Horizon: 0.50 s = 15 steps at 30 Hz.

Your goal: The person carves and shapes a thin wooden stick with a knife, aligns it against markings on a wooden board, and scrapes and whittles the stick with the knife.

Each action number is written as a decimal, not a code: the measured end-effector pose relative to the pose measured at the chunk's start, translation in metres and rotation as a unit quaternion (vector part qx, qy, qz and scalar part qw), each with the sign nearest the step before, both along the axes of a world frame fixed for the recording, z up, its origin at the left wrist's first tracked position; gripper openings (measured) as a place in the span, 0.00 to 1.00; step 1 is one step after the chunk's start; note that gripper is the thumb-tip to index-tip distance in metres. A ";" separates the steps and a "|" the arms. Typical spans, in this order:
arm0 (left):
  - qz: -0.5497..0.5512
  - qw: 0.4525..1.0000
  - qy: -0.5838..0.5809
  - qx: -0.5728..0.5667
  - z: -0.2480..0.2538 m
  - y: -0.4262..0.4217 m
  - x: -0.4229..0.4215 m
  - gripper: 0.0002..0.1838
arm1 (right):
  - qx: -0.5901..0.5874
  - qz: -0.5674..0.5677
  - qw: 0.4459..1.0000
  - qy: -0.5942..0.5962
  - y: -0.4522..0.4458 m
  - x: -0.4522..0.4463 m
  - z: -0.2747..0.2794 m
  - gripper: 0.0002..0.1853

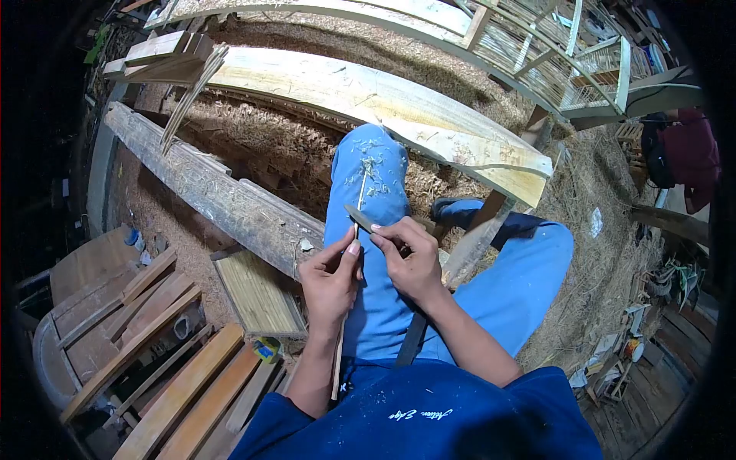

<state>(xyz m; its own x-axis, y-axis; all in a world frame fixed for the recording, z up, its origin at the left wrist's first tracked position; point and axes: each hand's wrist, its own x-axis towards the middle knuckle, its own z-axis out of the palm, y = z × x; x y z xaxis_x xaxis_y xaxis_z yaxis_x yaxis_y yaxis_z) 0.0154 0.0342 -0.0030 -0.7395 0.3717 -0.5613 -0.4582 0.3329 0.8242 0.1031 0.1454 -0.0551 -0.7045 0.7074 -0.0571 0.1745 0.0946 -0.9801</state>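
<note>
A thin wooden strip (338, 360) runs lengthwise over my thigh, its far end near the knee. My left hand (328, 285) pinches the strip between thumb and fingers. My right hand (412, 259) is closed round a knife, whose dark blade (357, 218) lies across the strip just beyond my left fingertips. The knife's long dark handle (412, 337) reaches back under my right wrist toward my waist. Pale curled shavings (371, 167) cling to the knee of my blue trousers (349, 195).
A long pale plank (322, 83) crosses beyond my knee, with a weathered beam (207, 192) at the left. A bundle of thin strips (192, 100) leans between them. Cut boards (188, 391) lie at lower left. A slatted wooden frame (560, 54) stands at upper right. Shavings cover the ground.
</note>
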 end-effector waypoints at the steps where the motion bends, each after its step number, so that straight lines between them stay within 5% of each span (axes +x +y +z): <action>1: 0.001 1.000 0.000 0.000 0.001 -0.002 0.003 0.16 | 0.000 0.001 1.000 0.000 0.000 -0.001 -0.002 0.04; 8: -0.016 0.998 -0.014 -0.054 0.021 -0.035 0.030 0.14 | -0.016 -0.013 0.999 -0.033 0.011 -0.006 -0.001 0.05; 15: -0.048 0.999 0.003 0.013 0.006 0.001 -0.003 0.17 | -0.030 -0.010 0.999 0.008 0.017 -0.010 0.003 0.07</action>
<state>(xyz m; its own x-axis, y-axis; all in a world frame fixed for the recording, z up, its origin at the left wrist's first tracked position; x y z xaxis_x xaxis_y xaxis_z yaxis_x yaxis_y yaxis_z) 0.0120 0.0353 0.0029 -0.7035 0.4551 -0.5459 -0.4206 0.3526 0.8360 0.0934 0.1623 -0.0525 -0.6912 0.7172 -0.0888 0.1609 0.0329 -0.9864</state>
